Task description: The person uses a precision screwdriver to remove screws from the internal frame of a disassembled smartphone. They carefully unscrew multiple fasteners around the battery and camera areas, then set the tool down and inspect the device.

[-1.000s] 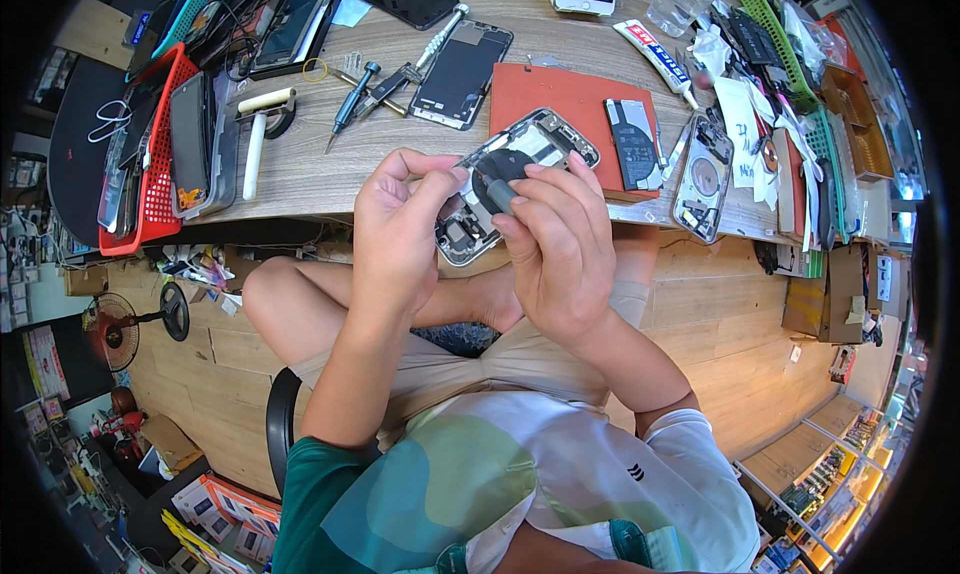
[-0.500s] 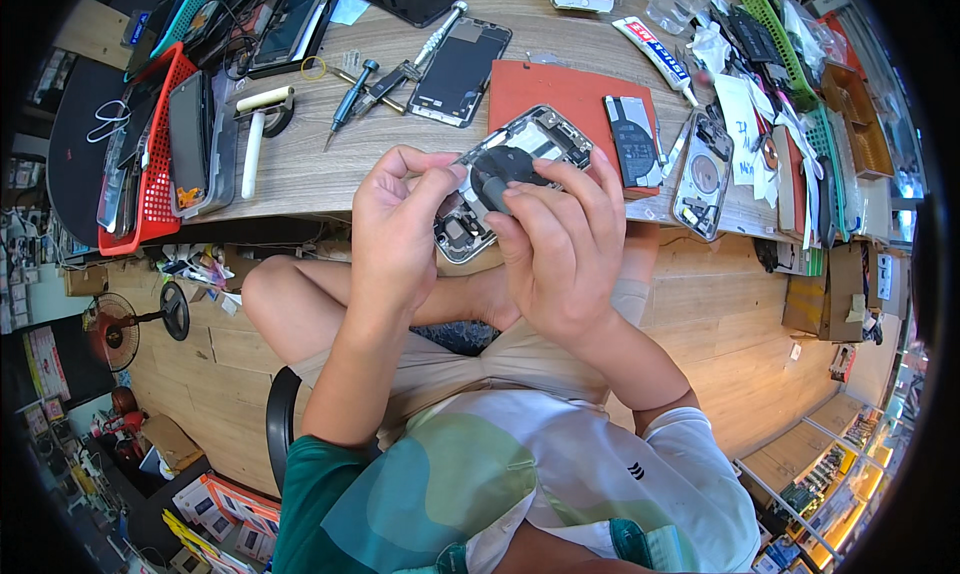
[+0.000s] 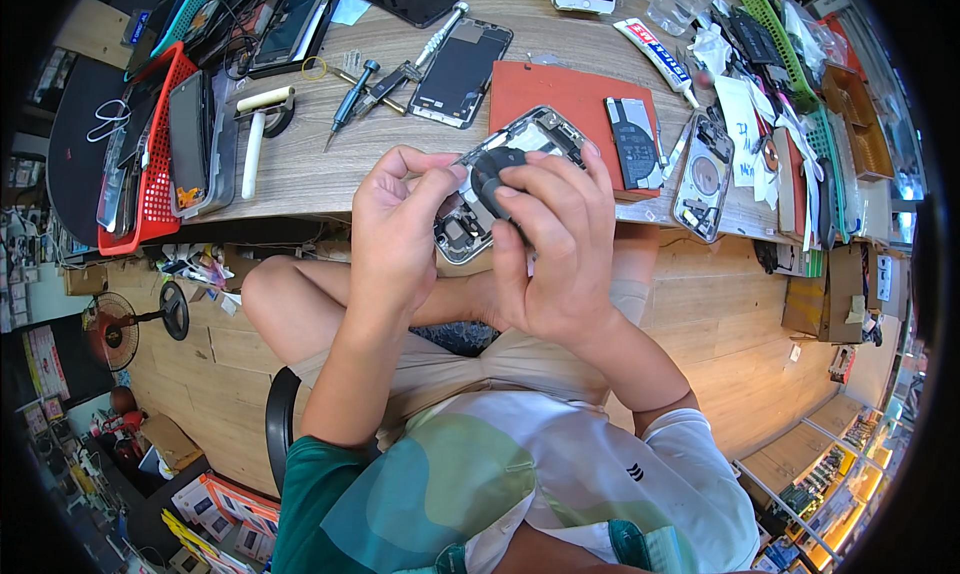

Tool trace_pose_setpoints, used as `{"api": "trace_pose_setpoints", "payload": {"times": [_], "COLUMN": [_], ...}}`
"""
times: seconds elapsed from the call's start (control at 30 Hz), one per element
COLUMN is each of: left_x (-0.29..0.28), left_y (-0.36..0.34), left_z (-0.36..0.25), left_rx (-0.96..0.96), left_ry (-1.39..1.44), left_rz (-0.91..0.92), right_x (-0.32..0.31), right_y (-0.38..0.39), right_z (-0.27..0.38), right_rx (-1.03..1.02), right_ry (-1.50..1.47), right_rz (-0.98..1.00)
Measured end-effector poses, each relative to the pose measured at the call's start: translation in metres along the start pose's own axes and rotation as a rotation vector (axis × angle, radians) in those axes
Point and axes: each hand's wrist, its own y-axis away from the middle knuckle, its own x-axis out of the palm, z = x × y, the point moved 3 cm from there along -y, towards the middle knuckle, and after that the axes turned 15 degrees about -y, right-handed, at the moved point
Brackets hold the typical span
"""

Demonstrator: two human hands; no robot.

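Note:
An opened phone housing (image 3: 460,228), its inner parts exposed, is held tilted just past the table's near edge. My left hand (image 3: 398,219) grips its left side between thumb and fingers. Over the middle of the housing lies a dark, thin, flexible-looking piece (image 3: 492,166), partly curled up. My right hand (image 3: 562,249) has its bent fingers closed on this piece, with the fingertips over the housing's right part. How far the piece is attached to the housing is hidden by the fingers.
Behind the housing lies a red-brown pad (image 3: 540,82) bearing a phone battery (image 3: 633,144). To its right are another phone housing (image 3: 705,174) and a glue tube (image 3: 655,59). On the left are a phone screen (image 3: 462,72), a screwdriver (image 3: 352,104) and a red basket (image 3: 160,164).
My right hand has shifted slightly, its fingers curling and the thumb moving lower. The dark piece is bent up differently. My left hand and the housing stay nearly still.

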Motion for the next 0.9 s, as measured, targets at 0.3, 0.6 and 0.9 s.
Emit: {"api": "trace_pose_setpoints", "payload": {"times": [0.3, 0.6, 0.9], "left_x": [0.001, 0.000, 0.000], "left_y": [0.001, 0.002, 0.001], "left_z": [-0.002, -0.003, -0.003], "left_rx": [0.012, 0.012, 0.014], "left_ry": [0.005, -0.012, -0.028], "left_rz": [0.004, 0.019, 0.004], "right_x": [-0.002, -0.004, -0.002], "right_y": [0.000, -0.004, -0.003], "right_z": [-0.001, 0.001, -0.001], "right_rx": [0.003, 0.023, 0.022], "right_ry": [0.017, -0.024, -0.059], "right_rz": [-0.002, -0.003, -0.017]}}
